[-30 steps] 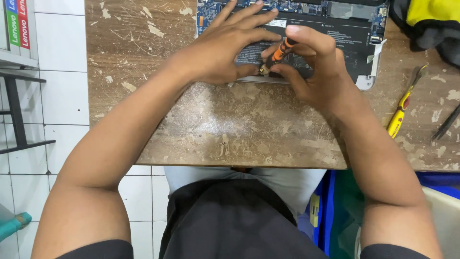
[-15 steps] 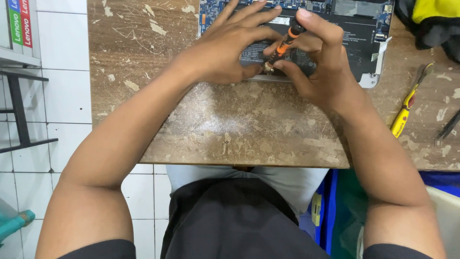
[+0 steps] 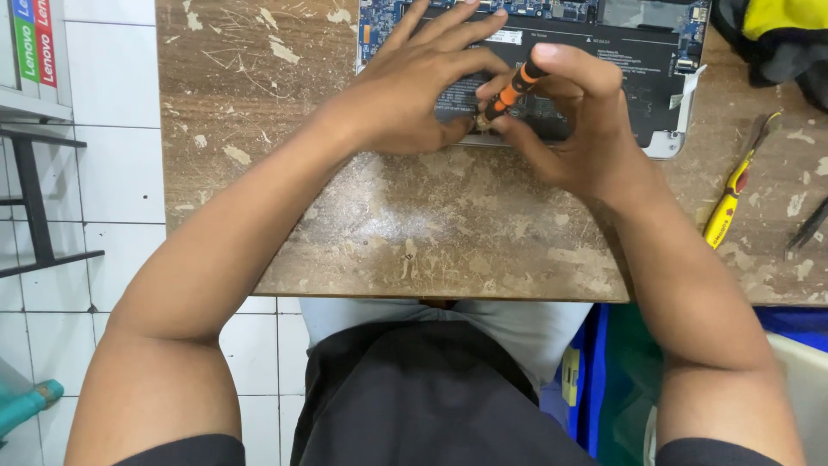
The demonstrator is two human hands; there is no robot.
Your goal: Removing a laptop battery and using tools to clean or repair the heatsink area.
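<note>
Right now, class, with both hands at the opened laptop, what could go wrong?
1. The black-and-orange precision screwdriver, pinched by the right hand, may slip onto the blue circuit board.
2. The left hand rests on the black battery pack; pressing could strain it.

— The table (image 3: 414, 233) across the middle of the frame: wood?

— Looks it, brown and matt, rough where the pale coating flakes and scratches.

— And the screwdriver (image 3: 511, 91) at upper centre?

— Smooth plastic handle, orange and black. The open laptop (image 3: 638, 60) behind it shows a matt black battery and a blue circuit board.

— At the right edge?

— A tool (image 3: 731, 194) with a glossy yellow plastic grip. The floor (image 3: 86, 155) at left is glossy white tile.
</note>
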